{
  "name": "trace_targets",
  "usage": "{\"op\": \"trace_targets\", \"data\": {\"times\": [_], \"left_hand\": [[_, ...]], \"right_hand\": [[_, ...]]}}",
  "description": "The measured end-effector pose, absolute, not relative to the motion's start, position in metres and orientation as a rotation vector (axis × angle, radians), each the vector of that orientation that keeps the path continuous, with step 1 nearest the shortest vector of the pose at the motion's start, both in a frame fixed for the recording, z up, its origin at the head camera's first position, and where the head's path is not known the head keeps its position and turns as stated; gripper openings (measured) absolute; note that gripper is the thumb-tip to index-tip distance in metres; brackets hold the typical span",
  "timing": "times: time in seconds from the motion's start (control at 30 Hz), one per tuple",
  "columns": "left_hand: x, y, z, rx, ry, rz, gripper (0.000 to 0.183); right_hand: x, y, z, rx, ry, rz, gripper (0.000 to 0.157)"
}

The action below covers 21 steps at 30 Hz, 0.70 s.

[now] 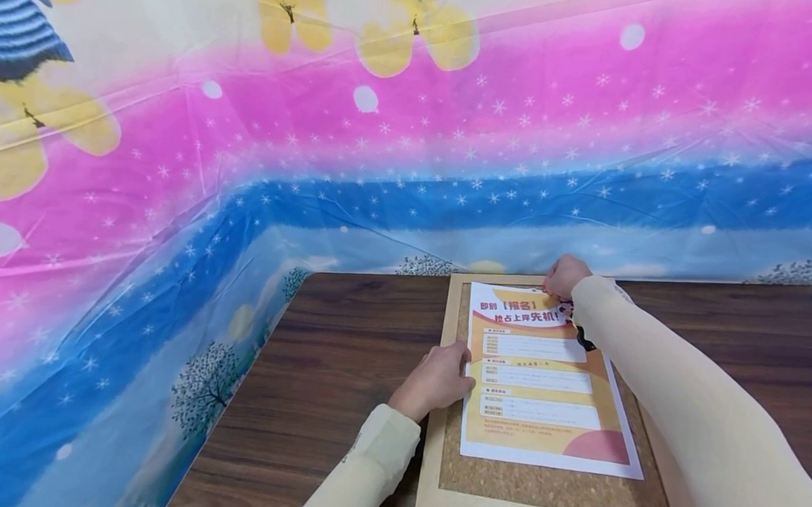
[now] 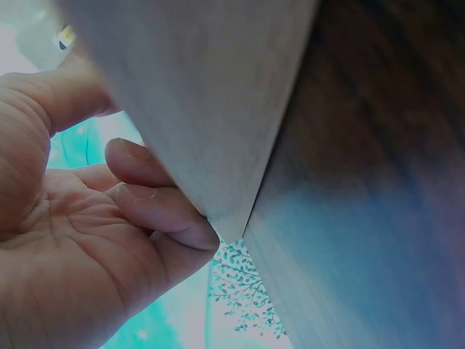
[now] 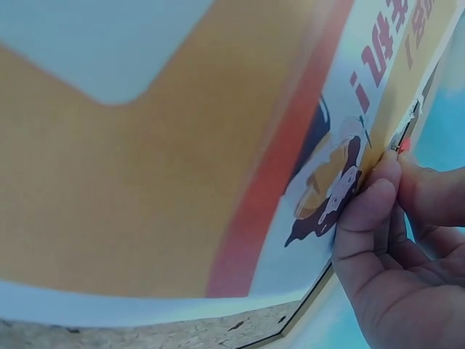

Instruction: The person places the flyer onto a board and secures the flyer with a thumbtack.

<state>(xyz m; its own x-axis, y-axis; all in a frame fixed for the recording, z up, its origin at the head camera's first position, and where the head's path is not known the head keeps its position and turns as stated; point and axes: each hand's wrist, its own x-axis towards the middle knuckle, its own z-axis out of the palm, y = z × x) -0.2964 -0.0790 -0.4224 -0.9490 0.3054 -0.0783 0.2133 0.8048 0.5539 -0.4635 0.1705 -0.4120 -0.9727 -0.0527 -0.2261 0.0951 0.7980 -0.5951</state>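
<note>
A printed poster (image 1: 541,398) in yellow, white and red lies on a wood-framed cork board (image 1: 508,492). At its top edge my right hand (image 1: 568,278) pinches a small red push pin (image 3: 405,145) between thumb and fingertips, seen in the right wrist view. How far the pin is in the cork is hidden by the fingers. My left hand (image 1: 437,379) rests over the board's left side, with thumb and a finger on the poster's left edge. Close up in the left wrist view, its lower fingers (image 2: 163,211) bend loosely beside the wooden frame (image 2: 211,94).
The board lies on a dark wooden table (image 1: 296,377), near its back edge. Behind and to the left hangs a pink and blue cloth (image 1: 402,149) with snowflakes and trees. Cork shows below the poster.
</note>
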Motion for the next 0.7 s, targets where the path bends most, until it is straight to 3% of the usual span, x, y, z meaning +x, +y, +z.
{"op": "trace_targets", "data": {"times": [0.7], "left_hand": [[-0.2959,-0.0781,-0.4221,0.395,2.828,0.830,0.028]], "right_hand": [[-0.4679,0.1644,-0.4163,0.102,2.816,-0.858,0.016]]}}
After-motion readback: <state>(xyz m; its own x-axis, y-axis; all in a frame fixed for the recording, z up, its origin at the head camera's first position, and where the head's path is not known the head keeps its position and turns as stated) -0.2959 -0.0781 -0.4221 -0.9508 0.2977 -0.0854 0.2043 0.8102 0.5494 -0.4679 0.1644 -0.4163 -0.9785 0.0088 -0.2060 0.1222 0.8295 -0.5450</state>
